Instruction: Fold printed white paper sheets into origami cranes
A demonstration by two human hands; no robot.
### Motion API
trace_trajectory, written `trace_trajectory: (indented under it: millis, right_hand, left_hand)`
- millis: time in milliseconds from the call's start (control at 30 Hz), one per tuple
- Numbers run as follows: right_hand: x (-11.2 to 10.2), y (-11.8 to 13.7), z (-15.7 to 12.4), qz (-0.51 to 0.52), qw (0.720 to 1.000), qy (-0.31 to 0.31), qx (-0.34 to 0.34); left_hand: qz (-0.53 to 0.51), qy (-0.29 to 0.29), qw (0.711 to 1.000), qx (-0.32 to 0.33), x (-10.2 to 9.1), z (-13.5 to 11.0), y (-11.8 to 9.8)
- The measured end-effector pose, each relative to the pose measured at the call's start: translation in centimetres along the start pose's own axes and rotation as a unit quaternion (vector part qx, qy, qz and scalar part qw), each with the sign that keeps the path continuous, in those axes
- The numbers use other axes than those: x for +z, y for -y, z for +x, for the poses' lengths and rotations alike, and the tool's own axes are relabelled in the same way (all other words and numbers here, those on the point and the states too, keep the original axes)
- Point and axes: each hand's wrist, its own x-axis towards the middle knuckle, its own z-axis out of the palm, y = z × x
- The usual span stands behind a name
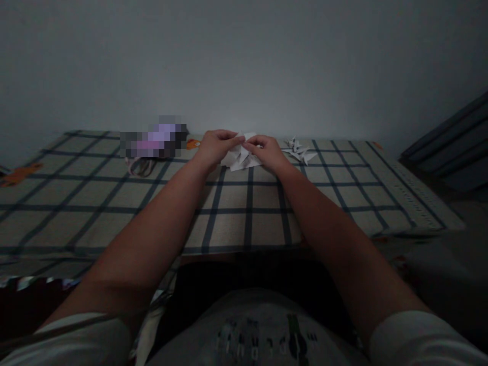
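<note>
left hand (215, 145), right hand (269, 151) around paper (241, 158)

Paper (242, 156), centre far: thin, matt, white, creased into sharp folds. Folded pieces (299, 151), to its right: the same matt white paper. Cloth (247, 213), spread from near to far: woven, matt, soft-looking, slightly rumpled at the near edge. Wall (244, 61), far: smooth, matt, plain. Sleeves (419, 335), near: matt white fabric.

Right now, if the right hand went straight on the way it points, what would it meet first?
The white paper, which the right hand is pinching; its fingers aim leftward. Just past it, likely the left hand, though depth is hard to judge.
</note>
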Motion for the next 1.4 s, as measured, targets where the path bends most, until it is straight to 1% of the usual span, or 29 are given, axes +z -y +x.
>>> trace_trajectory:
  millis: [167, 333, 467, 567, 733, 900, 1067, 1133, 1200, 1300, 1367, 1400]
  right_hand:
    - [0.0, -0.4, 0.1, -0.016, 1.0, 0.001, -0.025]
    - [0.2, -0.9, 0.2, -0.009, 0.999, 0.006, -0.05]
    - [0.2, -0.5, 0.2, -0.014, 0.999, 0.009, -0.042]
    - [0.2, -0.1, 0.1, -0.014, 0.999, 0.016, -0.037]
    - [0.2, 0.2, 0.0, -0.02, 0.999, 0.019, -0.033]
    - [0.3, 0.0, 0.1, -0.016, 0.999, 0.01, -0.038]
    - [0.5, -0.2, 0.1, -0.014, 0.999, 0.018, -0.034]
    - [0.5, -0.3, 0.1, -0.024, 0.999, 0.021, -0.039]
    - [0.4, -0.3, 0.2, -0.039, 0.998, 0.014, -0.046]
    - [0.1, -0.5, 0.4, -0.067, 0.996, -0.019, -0.062]
    - [-0.1, -0.6, 0.5, -0.082, 0.993, -0.049, -0.075]
    - [-0.2, -0.6, 0.6, -0.086, 0.991, -0.063, -0.08]
  left_hand:
    - [-0.001, -0.019, 1.0, 0.002, 0.4, 0.1, 0.4]
    - [-0.023, -0.012, 1.0, 0.004, 0.6, 0.0, 0.5]
    - [-0.049, -0.02, 0.998, 0.015, 0.5, 0.1, 0.5]
    - [-0.042, -0.035, 0.998, 0.01, 0.5, 0.1, 0.5]
    - [-0.061, -0.039, 0.997, 0.002, 0.6, 0.1, 0.5]
    - [-0.06, -0.04, 0.997, 0.024, 0.7, 0.4, 0.7]
    - [-0.045, -0.076, 0.994, 0.064, 0.7, 0.5, 0.9]
    - [-0.045, -0.072, 0.994, 0.072, 0.7, 0.5, 1.0]
    - [-0.033, -0.056, 0.995, 0.078, 0.7, 0.6, 1.1]
    - [0.012, -0.048, 0.994, 0.093, 0.5, 0.6, 1.2]
    - [0.038, -0.043, 0.995, 0.083, 0.4, 0.5, 0.9]
    - [0.045, -0.034, 0.996, 0.066, 0.4, 0.4, 0.8]
